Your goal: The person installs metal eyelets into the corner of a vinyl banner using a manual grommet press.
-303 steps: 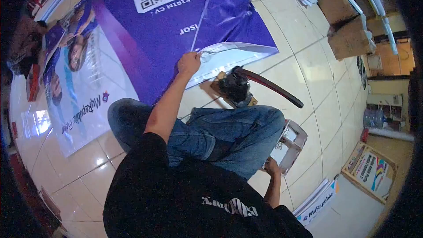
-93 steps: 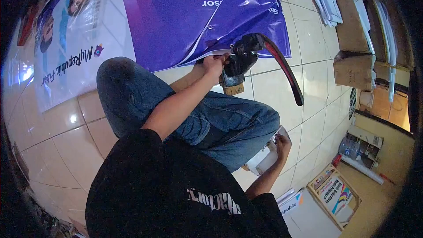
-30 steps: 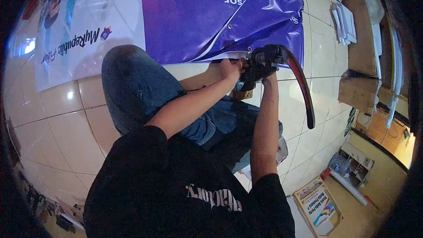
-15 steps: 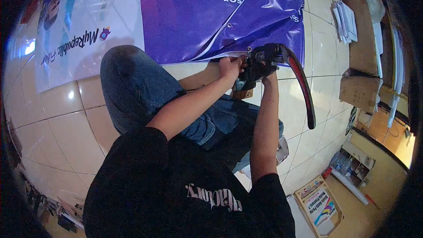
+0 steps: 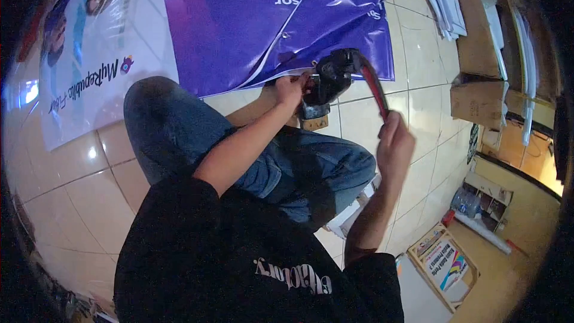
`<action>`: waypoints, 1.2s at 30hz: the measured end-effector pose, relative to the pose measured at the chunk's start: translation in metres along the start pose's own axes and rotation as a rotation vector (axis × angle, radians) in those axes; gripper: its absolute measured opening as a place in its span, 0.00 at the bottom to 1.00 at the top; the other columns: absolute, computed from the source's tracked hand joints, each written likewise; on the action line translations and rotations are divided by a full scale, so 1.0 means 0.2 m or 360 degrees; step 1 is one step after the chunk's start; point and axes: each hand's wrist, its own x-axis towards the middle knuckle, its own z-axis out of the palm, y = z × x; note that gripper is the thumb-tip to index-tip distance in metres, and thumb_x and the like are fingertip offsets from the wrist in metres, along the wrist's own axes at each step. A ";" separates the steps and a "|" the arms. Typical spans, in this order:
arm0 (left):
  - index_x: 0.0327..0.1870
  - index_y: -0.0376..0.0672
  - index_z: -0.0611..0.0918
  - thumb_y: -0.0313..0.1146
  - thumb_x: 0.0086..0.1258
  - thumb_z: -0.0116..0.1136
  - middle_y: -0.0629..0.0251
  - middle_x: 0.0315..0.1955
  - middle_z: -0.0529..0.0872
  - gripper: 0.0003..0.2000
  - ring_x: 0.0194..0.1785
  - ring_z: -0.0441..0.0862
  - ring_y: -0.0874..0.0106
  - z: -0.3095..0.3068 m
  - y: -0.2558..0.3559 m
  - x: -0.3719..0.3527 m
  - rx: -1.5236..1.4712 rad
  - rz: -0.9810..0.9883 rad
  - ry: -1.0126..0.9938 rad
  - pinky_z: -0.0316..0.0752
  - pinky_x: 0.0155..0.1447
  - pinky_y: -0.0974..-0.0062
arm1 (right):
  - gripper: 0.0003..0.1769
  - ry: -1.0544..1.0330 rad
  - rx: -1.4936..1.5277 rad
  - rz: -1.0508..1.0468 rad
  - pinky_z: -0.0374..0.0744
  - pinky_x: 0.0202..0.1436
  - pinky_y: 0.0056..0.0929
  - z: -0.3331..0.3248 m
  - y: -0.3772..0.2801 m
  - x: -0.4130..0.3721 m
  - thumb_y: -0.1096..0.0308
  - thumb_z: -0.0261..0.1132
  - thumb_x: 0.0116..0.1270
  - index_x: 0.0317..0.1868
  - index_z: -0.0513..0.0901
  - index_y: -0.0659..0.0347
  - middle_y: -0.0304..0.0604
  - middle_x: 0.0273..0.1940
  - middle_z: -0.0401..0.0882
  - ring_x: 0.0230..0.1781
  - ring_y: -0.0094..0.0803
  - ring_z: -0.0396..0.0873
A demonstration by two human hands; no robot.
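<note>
A hand eyelet press, black with a long red-and-black lever, stands on a small wooden block at the banner's near edge. My right hand is wrapped around the lower end of that lever. At the press's left side, my left hand has its fingers closed on the edge of the purple-and-white vinyl banner, whose border runs in under the press head. A metal eyelet shows in the banner near a folded-over strip. The press's jaws are hidden from view.
White floor tiles surround my crossed legs. Stacked papers and a cardboard box lie to the right. A framed sign rests at lower right, near plastic bottles.
My right hand has moved from beneath the press out to the lever's end and grips it. My left hand stays at the banner edge. The whole view has shifted slightly.
</note>
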 end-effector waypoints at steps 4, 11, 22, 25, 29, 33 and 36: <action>0.42 0.35 0.81 0.29 0.67 0.57 0.64 0.32 0.85 0.08 0.28 0.83 0.75 -0.02 -0.03 0.01 0.0107 -0.0014 -0.0010 0.75 0.27 0.82 | 0.19 0.0148 0.0449 0.0237 0.68 0.22 0.32 0.31 0.16 -0.15 0.60 0.44 0.74 0.34 0.77 0.64 0.45 0.15 0.69 0.16 0.33 0.71; 0.42 0.36 0.81 0.28 0.67 0.56 0.65 0.33 0.85 0.07 0.31 0.83 0.76 -0.01 -0.03 0.04 0.0093 -0.0001 -0.0042 0.76 0.28 0.80 | 0.20 0.0296 0.0472 0.0154 0.67 0.22 0.30 0.37 0.18 -0.15 0.61 0.45 0.74 0.32 0.76 0.65 0.45 0.15 0.68 0.15 0.30 0.69; 0.41 0.41 0.80 0.26 0.62 0.57 0.59 0.39 0.82 0.07 0.45 0.80 0.69 0.10 0.20 -0.64 0.0639 0.0663 -0.0380 0.74 0.48 0.72 | 0.19 0.0585 0.0880 0.0224 0.73 0.41 0.33 0.58 0.25 -0.19 0.62 0.42 0.73 0.42 0.75 0.68 0.51 0.38 0.77 0.35 0.40 0.75; 0.42 0.43 0.79 0.26 0.50 0.63 0.57 0.47 0.79 0.16 0.54 0.77 0.60 0.42 0.57 -0.85 0.0643 0.2048 -0.1036 0.72 0.55 0.60 | 0.18 0.0665 0.0627 0.0241 0.73 0.48 0.34 0.74 0.46 -0.28 0.61 0.44 0.72 0.51 0.70 0.67 0.53 0.47 0.74 0.46 0.40 0.72; 0.56 0.40 0.73 0.46 0.61 0.49 0.48 0.61 0.69 0.25 0.69 0.59 0.56 0.71 0.41 -0.53 0.2162 0.2137 -0.1067 0.51 0.70 0.56 | 0.22 0.0909 0.0338 0.0397 0.67 0.60 0.36 0.73 0.45 -0.23 0.61 0.45 0.73 0.60 0.67 0.65 0.52 0.58 0.69 0.59 0.36 0.67; 0.64 0.35 0.67 0.46 0.67 0.44 0.50 0.68 0.60 0.29 0.75 0.48 0.58 0.64 0.39 -0.42 0.2629 0.2483 -0.0693 0.37 0.75 0.52 | 0.21 0.1061 0.0577 0.0779 0.66 0.61 0.36 0.52 0.18 0.00 0.62 0.41 0.74 0.60 0.67 0.65 0.54 0.58 0.69 0.59 0.38 0.68; 0.64 0.34 0.67 0.40 0.69 0.41 0.49 0.69 0.57 0.25 0.75 0.46 0.59 0.63 0.35 -0.40 0.2174 0.2260 -0.0755 0.34 0.74 0.49 | 0.22 0.0986 0.0959 0.1187 0.74 0.53 0.38 0.50 0.10 0.01 0.62 0.38 0.75 0.60 0.66 0.67 0.58 0.55 0.71 0.54 0.44 0.73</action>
